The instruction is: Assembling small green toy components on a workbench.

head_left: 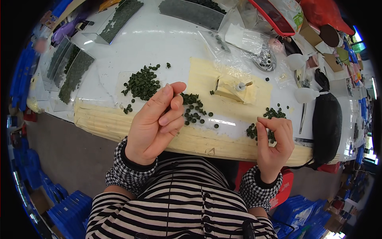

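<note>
My left hand [155,119] is raised in front of the near table edge, palm turned up, fingers curled and thumb against the index finger. Whatever it may pinch is too small or hidden. Behind it lies a heap of small dark green round pieces [141,84], with more of them [193,113] to its right. My right hand [275,143] hovers by a smaller cluster of the same pieces [274,113], thumb and index fingertips close together. I cannot make out anything between them. Between the hands, farther back, stands a small yellowish block [234,92] with a white-collared pin.
Yellow paper [201,79] lies under the block. Clear trays of dark pieces [77,75] stand at the left and far side. Plastic bags, a red-framed device [274,18], white squeeze bottles [297,61] and a black pouch [327,123] crowd the right. Yellow padding [103,119] lines the near edge.
</note>
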Action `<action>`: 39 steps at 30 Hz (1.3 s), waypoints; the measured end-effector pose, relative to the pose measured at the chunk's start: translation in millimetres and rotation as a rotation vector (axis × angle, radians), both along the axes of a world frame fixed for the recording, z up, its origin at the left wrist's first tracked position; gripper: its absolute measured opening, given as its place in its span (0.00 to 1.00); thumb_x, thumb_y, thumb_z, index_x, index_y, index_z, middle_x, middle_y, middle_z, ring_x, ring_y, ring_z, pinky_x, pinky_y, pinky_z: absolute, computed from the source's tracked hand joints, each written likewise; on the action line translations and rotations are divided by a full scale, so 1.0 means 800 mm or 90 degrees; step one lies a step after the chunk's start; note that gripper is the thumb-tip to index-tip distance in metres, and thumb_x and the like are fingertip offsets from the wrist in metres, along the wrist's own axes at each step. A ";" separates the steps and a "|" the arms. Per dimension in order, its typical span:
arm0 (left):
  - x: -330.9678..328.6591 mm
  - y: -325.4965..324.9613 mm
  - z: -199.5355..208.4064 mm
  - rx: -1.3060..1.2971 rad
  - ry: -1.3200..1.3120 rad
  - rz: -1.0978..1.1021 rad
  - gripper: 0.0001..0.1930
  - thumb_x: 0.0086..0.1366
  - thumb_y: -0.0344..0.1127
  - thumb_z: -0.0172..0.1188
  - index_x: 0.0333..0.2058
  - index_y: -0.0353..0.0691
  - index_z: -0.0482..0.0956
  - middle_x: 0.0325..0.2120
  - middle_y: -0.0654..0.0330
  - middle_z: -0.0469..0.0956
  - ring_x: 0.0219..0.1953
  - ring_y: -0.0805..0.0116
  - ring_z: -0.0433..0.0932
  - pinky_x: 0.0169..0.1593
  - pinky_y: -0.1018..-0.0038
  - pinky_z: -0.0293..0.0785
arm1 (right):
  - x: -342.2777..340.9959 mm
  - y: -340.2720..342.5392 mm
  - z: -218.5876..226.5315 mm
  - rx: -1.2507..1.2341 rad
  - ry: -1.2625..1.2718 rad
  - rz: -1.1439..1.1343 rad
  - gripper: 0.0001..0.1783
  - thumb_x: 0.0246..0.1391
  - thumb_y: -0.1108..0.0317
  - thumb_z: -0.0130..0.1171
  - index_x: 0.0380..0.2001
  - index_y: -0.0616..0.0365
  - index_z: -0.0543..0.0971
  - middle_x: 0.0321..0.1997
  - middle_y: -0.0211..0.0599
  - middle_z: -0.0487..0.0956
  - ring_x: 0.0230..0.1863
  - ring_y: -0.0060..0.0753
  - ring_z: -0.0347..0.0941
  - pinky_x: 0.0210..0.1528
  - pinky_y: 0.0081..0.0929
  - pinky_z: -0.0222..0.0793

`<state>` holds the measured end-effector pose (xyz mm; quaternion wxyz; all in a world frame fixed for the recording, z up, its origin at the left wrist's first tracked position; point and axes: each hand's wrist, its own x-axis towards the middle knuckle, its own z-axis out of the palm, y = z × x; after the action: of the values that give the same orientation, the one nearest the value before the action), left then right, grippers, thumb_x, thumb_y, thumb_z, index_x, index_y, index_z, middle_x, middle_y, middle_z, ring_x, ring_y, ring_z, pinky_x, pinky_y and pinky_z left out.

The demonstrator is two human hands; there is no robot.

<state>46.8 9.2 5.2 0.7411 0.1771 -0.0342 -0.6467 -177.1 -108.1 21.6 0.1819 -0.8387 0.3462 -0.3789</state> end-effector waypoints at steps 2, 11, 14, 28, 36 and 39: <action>-0.005 -0.004 0.009 0.061 -0.040 0.028 0.14 0.72 0.34 0.45 0.49 0.33 0.70 0.30 0.65 0.71 0.22 0.85 0.58 0.23 0.88 0.57 | -0.010 -0.002 0.001 0.008 0.061 0.006 0.07 0.39 0.80 0.65 0.26 0.61 0.80 0.25 0.34 0.75 0.34 0.38 0.67 0.38 0.30 0.65; -0.001 -0.003 -0.008 0.005 -0.099 0.012 0.13 0.69 0.32 0.50 0.50 0.34 0.72 0.35 0.65 0.75 0.20 0.85 0.55 0.24 0.88 0.54 | -0.013 0.000 -0.002 0.012 0.179 0.045 0.07 0.38 0.76 0.66 0.26 0.58 0.80 0.26 0.32 0.73 0.37 0.39 0.66 0.41 0.34 0.62; 0.000 -0.002 -0.007 0.033 -0.094 0.032 0.13 0.69 0.31 0.51 0.49 0.36 0.73 0.37 0.64 0.75 0.20 0.86 0.54 0.23 0.88 0.54 | -0.009 0.000 -0.002 -0.001 0.191 0.044 0.07 0.39 0.76 0.65 0.26 0.57 0.80 0.27 0.32 0.72 0.37 0.39 0.66 0.42 0.35 0.62; 0.001 -0.001 -0.004 0.020 -0.121 0.041 0.13 0.68 0.29 0.51 0.50 0.36 0.73 0.37 0.58 0.77 0.18 0.86 0.54 0.23 0.88 0.55 | 0.000 0.001 -0.001 0.057 0.126 0.102 0.07 0.40 0.79 0.63 0.25 0.60 0.75 0.28 0.36 0.74 0.33 0.42 0.67 0.38 0.33 0.64; -0.018 -0.006 -0.001 0.050 -0.143 -0.046 0.12 0.67 0.28 0.53 0.48 0.34 0.74 0.36 0.57 0.78 0.18 0.85 0.55 0.22 0.87 0.54 | 0.010 0.004 -0.009 -0.001 0.134 0.117 0.10 0.41 0.78 0.64 0.31 0.60 0.80 0.25 0.35 0.74 0.32 0.39 0.68 0.35 0.31 0.65; -0.022 -0.009 -0.003 0.018 -0.115 -0.077 0.11 0.67 0.28 0.53 0.47 0.35 0.75 0.35 0.56 0.79 0.17 0.85 0.55 0.22 0.87 0.54 | 0.012 0.003 -0.007 -0.006 0.126 0.106 0.11 0.41 0.78 0.64 0.32 0.60 0.81 0.25 0.34 0.74 0.31 0.38 0.68 0.34 0.30 0.64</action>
<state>29.4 1.7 2.6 0.6920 0.2427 -0.1027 -0.6720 -167.2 -105.9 15.6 0.1736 -0.8988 0.2897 -0.2793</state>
